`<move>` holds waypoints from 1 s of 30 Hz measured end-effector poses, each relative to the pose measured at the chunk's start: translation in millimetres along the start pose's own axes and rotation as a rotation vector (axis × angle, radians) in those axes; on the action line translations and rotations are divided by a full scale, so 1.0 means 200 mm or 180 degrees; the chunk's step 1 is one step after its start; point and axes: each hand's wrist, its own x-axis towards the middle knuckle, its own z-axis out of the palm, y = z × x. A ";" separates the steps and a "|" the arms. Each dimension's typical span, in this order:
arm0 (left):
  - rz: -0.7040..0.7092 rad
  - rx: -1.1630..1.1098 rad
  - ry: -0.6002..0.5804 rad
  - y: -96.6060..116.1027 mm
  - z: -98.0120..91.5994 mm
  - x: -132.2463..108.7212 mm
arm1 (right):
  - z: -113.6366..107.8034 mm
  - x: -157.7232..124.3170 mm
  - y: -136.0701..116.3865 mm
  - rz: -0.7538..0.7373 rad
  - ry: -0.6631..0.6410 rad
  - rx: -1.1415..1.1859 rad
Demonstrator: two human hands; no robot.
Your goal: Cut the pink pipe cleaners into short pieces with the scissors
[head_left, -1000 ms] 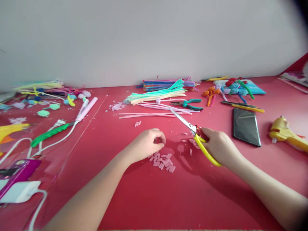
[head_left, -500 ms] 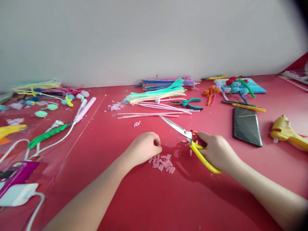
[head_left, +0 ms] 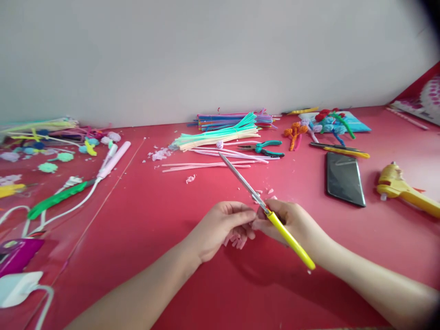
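Observation:
My right hand [head_left: 290, 222] grips yellow-handled scissors [head_left: 261, 206], blades closed and pointing up-left toward the straws. My left hand [head_left: 220, 227] is raised just left of it, fingers curled toward the right hand's fingertips; the two hands meet over a small heap of cut pale pink straw pieces [head_left: 237, 240] on the red table [head_left: 192, 293]. Whether the left fingers pinch a piece is hidden. A few loose pink bits [head_left: 266, 190] lie beyond the hands.
Bundled coloured straws [head_left: 223, 130] and long pink straws [head_left: 206, 164] lie behind. Green-handled pliers [head_left: 266, 149], a black phone [head_left: 343, 178], a yellow glue gun [head_left: 402, 188] and pipe-cleaner flowers [head_left: 323, 123] sit to the right. Cables, a pink device [head_left: 113, 160] and craft scraps fill the left.
Both hands lifted and came together over the pink pieces. The scissors swung left with my right hand. The left hand, earlier knuckles-up on the heap, now turns toward the right.

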 end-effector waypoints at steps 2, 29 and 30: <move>0.0037 -0.0044 0.0023 0.01 0.00 0.00 | -0.01 0.01 0.02 0.0038 0.0132 -0.0106; 0.1112 0.0262 0.0897 0.13 -0.10 -0.04 | -0.12 -0.06 -0.04 -0.0138 -0.0247 -0.1136; 0.1118 0.0266 0.0900 0.13 -0.11 -0.04 | -0.12 -0.06 -0.05 -0.0141 -0.0289 -0.1135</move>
